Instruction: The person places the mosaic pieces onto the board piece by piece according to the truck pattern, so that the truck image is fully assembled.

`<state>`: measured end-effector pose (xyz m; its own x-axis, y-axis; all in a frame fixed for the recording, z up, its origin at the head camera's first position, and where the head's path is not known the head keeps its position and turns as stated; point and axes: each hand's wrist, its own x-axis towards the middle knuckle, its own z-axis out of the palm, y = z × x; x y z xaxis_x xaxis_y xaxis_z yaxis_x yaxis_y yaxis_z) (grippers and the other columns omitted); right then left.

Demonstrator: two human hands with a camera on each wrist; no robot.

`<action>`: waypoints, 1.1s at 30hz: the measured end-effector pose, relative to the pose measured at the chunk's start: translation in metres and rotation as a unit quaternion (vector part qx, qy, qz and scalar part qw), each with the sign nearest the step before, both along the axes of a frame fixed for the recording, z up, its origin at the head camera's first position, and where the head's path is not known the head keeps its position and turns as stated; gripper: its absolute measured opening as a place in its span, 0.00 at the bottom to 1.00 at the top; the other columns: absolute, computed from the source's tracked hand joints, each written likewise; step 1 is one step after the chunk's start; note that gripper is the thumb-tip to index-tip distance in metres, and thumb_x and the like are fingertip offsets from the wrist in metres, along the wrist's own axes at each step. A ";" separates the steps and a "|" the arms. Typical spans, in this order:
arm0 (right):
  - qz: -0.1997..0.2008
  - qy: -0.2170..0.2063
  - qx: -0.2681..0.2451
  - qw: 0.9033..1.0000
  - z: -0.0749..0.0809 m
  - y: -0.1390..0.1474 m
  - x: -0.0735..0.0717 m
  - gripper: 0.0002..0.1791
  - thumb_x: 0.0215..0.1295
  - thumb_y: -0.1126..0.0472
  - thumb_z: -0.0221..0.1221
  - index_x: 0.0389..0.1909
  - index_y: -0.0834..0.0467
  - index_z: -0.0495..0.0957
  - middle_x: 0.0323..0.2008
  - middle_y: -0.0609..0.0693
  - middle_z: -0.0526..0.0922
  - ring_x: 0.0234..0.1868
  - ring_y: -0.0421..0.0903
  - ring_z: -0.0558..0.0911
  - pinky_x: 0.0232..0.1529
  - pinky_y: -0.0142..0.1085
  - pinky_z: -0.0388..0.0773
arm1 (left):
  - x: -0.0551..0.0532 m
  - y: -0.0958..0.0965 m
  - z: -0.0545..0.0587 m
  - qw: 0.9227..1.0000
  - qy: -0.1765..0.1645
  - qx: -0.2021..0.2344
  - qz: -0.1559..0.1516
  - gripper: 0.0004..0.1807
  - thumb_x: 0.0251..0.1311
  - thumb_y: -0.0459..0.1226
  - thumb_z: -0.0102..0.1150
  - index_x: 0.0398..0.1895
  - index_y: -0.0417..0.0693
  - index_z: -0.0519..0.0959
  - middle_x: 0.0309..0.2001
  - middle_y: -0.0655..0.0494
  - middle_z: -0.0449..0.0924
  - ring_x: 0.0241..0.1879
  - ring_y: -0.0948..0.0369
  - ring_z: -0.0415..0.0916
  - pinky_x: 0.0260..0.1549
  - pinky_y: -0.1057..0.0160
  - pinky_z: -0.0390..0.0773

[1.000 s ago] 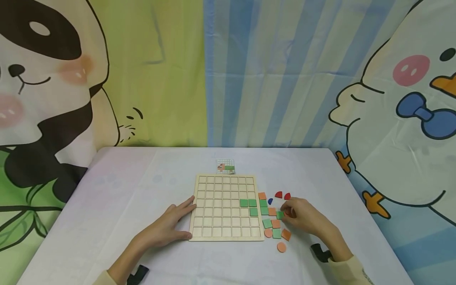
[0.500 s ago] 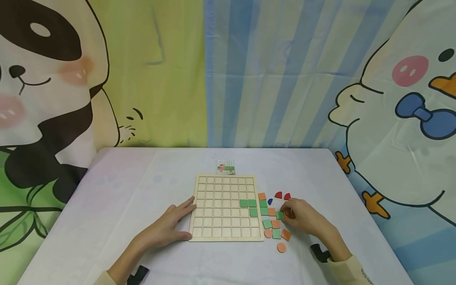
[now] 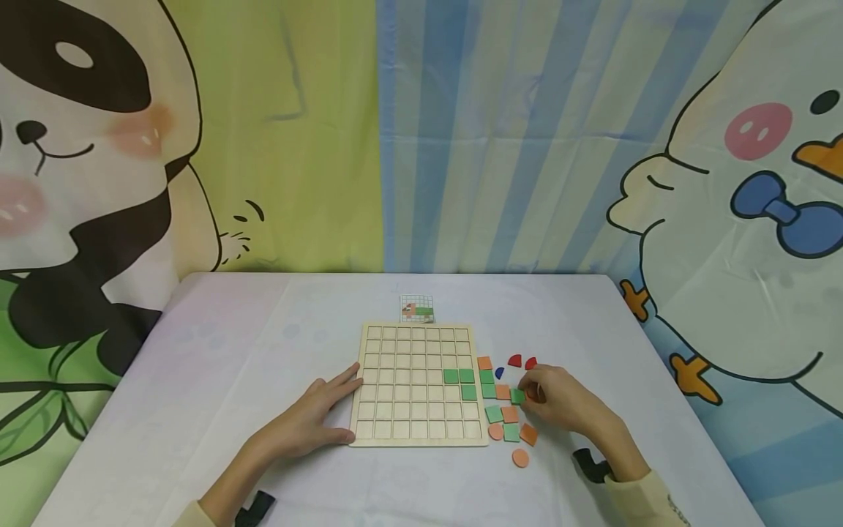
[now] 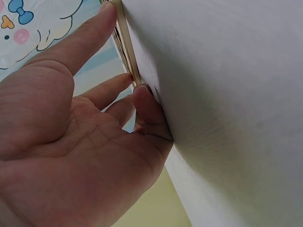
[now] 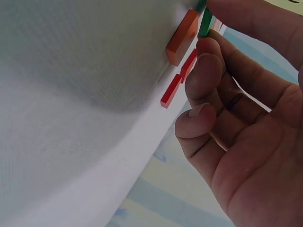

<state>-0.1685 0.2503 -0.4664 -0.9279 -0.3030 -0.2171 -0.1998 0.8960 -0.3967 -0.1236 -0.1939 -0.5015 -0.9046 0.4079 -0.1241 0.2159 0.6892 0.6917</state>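
Note:
The pale wooden grid board (image 3: pixel 418 442) lies flat on the white table, with three green square tiles (image 3: pixel 467 375) set in cells near its right side. Along its left edge rests my left hand (image 3: pixel 306 417), fingers and thumb spread; in the left wrist view the fingertips (image 4: pixel 110 13) touch that edge. To the right of the board, my right hand (image 3: pixel 566 399) pinches a green square tile (image 3: pixel 517 396) between thumb and fingertip. The right wrist view shows this tile (image 5: pixel 207 21) tilted on edge, with an orange piece (image 5: pixel 183 38) lying close by on the table.
Loose green and orange squares (image 3: pixel 510 414) and orange discs (image 3: pixel 520 458) lie between board and right hand. Two red pieces (image 3: pixel 515 360) and a small blue piece (image 3: pixel 500 372) lie farther back. A small printed grid card (image 3: pixel 417 308) sits behind the board.

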 end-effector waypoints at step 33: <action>0.084 0.037 -0.054 0.994 0.001 -0.036 -0.008 0.11 0.63 0.61 0.73 0.45 0.58 0.88 0.30 0.40 0.78 0.32 0.38 0.74 0.33 0.29 0.74 | 0.000 -0.001 0.000 1.000 0.005 -0.005 -0.008 0.49 0.54 0.44 0.80 0.80 0.50 0.68 0.87 0.57 0.49 0.52 0.62 0.61 0.53 0.66 0.69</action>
